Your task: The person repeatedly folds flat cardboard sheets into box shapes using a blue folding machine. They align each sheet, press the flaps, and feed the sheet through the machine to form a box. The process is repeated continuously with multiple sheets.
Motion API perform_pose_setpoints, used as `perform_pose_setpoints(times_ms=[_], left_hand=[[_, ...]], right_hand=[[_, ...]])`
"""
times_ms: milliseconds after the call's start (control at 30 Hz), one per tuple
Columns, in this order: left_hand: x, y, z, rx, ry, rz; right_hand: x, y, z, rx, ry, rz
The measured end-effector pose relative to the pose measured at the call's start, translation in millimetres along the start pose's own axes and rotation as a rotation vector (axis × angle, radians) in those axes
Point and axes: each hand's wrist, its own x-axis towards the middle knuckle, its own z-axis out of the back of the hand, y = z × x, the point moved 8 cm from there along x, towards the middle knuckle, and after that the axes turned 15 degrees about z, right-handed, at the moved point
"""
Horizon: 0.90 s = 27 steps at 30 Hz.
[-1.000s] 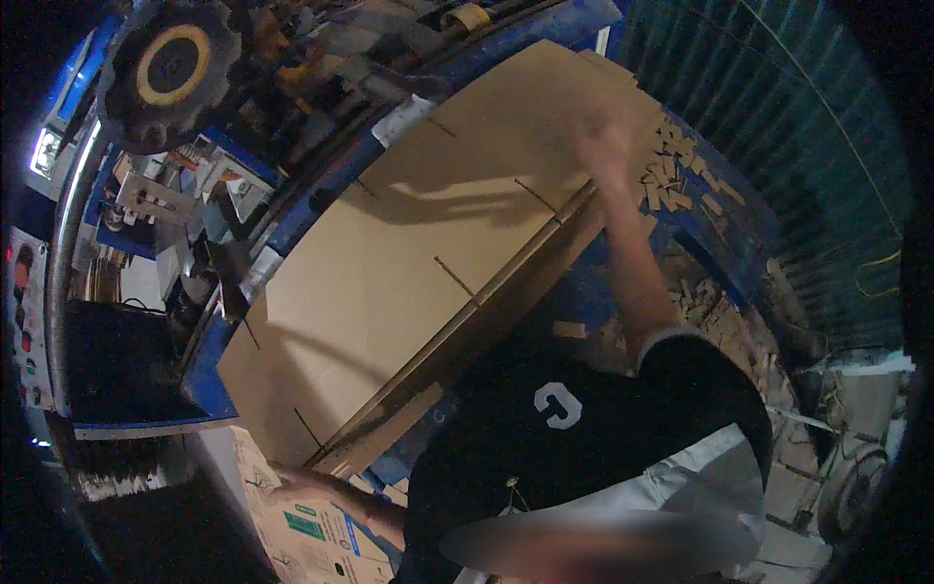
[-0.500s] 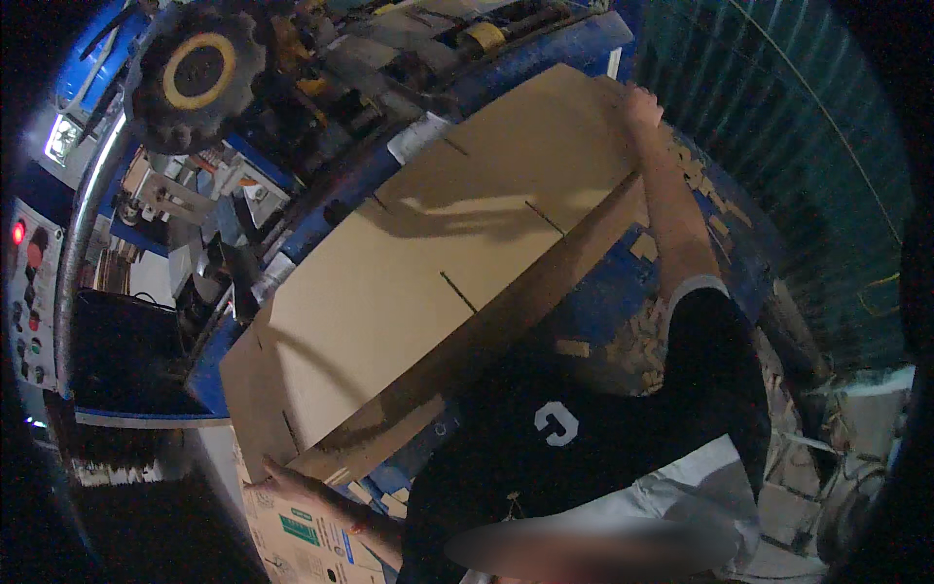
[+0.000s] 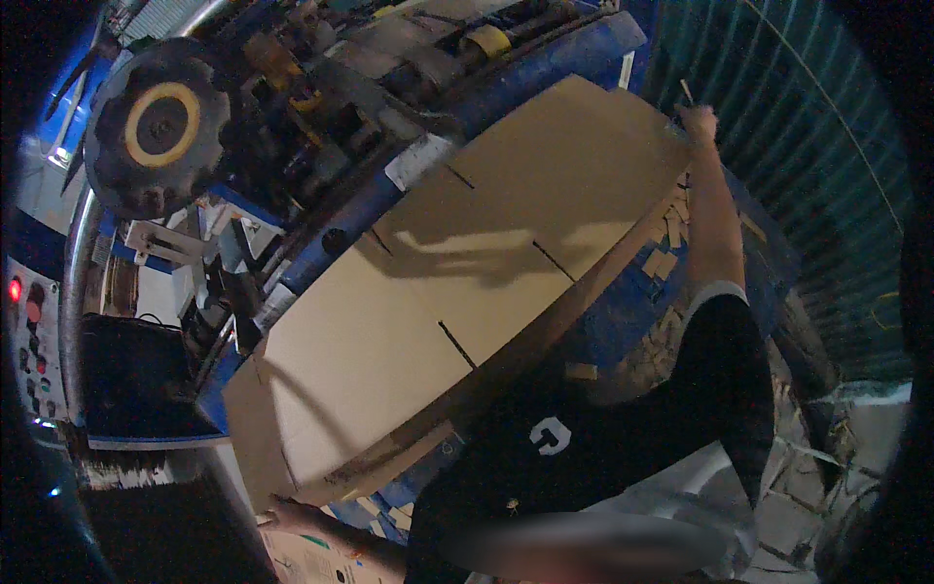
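- Cardboard sheet (image 3: 438, 282) lies slantwise across the blue bench (image 3: 608, 336)
- hands are wide apart: left hand (image 3: 292, 516) by the bench's near left, at the sheet's corner, can't tell if it's gripping
- right hand (image 3: 699, 122) past the bench's far right, thin pale strip (image 3: 687, 92) poking up, grip unclear
- scraps (image 3: 662, 263) litter the bench's right side

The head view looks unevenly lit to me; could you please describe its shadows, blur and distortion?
In the head view, dark shadows cross the brightly lit cardboard sheet; in the head view, the outer corners fall to black and the metal post bows, likely from the fisheye; in the head view, a smeared oval hides detail at the bottom.
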Motion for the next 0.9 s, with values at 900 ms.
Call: perform_pose_setpoints(times_ms=[900], left_hand=[[-196, -70, -68, 0.361, 0.914, -1.004]], right_hand=[[-507, 291, 181, 0.598, -0.001, 1.864]])
